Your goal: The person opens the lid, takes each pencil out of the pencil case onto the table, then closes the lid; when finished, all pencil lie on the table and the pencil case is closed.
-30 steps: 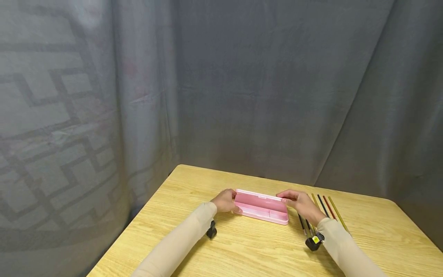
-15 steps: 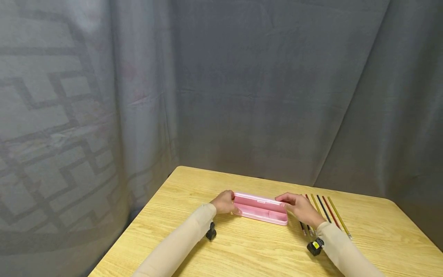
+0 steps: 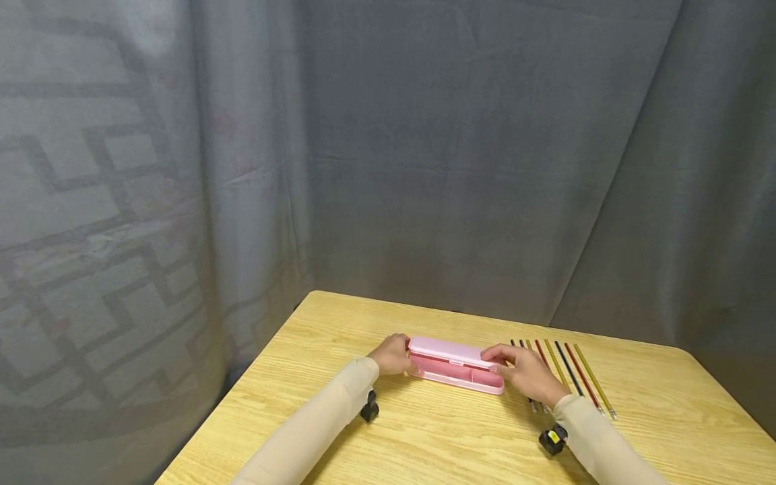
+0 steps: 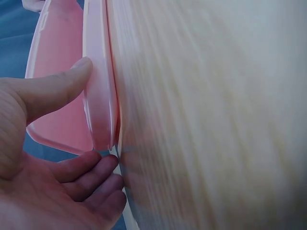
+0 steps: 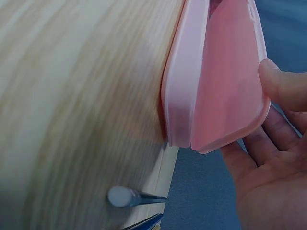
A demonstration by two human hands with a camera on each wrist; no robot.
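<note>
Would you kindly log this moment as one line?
left hand: grips pink case end | right hand: holds lid | lid: partly open | pencils: beside case

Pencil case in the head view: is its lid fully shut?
No, the pencil case lid is lowered but a gap shows along its front edge.

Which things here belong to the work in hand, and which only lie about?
In the work:
- pink plastic pencil case, lid partly lowered
- left hand, gripping its left end
- right hand, on its right end

Lying about:
- row of thin coloured pencils
- wooden table
- grey curtain
</note>
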